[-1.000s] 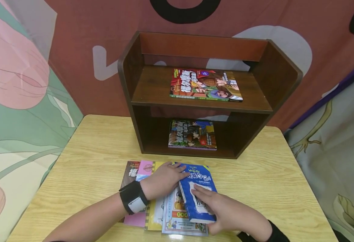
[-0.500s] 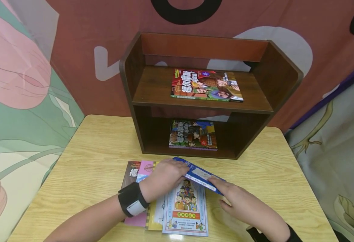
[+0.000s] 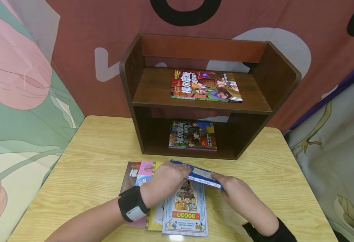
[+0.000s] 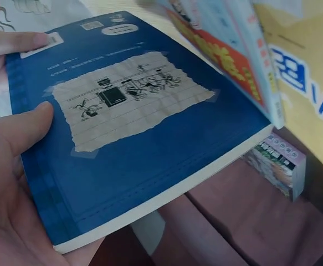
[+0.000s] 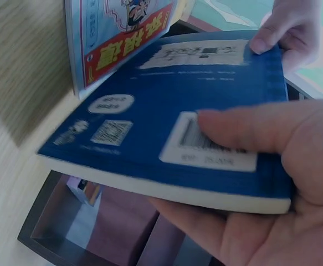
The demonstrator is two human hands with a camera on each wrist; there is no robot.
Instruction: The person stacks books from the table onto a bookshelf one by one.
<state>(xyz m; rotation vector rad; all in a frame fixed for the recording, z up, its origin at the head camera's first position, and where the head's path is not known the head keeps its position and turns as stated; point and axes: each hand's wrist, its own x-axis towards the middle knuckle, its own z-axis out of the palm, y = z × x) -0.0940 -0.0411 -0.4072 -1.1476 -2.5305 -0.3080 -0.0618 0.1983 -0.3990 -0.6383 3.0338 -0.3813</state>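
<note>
A blue paperback book [image 3: 203, 175] is tilted up over several overlapping books, its spine toward me. My left hand [image 3: 166, 181] grips its left end, and my right hand [image 3: 238, 193] grips the right end. In the left wrist view, the left thumb lies on the back cover [image 4: 150, 183] of the blue book. The right wrist view has the right thumb pressing by the barcode label [image 5: 211, 149], with fingers curled round the other side. Underneath lies a light-blue-bordered book [image 3: 185, 215] with cartoon figures, overlapping a yellow book [image 3: 156, 215]. The left hand and wrist partly hide the stack.
A pink book [image 3: 146, 167] and a dark-covered book [image 3: 129, 179] stick out at the stack's left. Behind them stands a brown two-tier shelf [image 3: 202, 107]. One red book [image 3: 205, 85] lies on its upper board, and dark-covered books [image 3: 192, 135] lie below. The wooden table [image 3: 89, 161] surrounds everything.
The blue book has come up from lying flat on the stack and tilted, uncovering the cartoon book. My right hand has shifted from its cover to its right end and closed round it.
</note>
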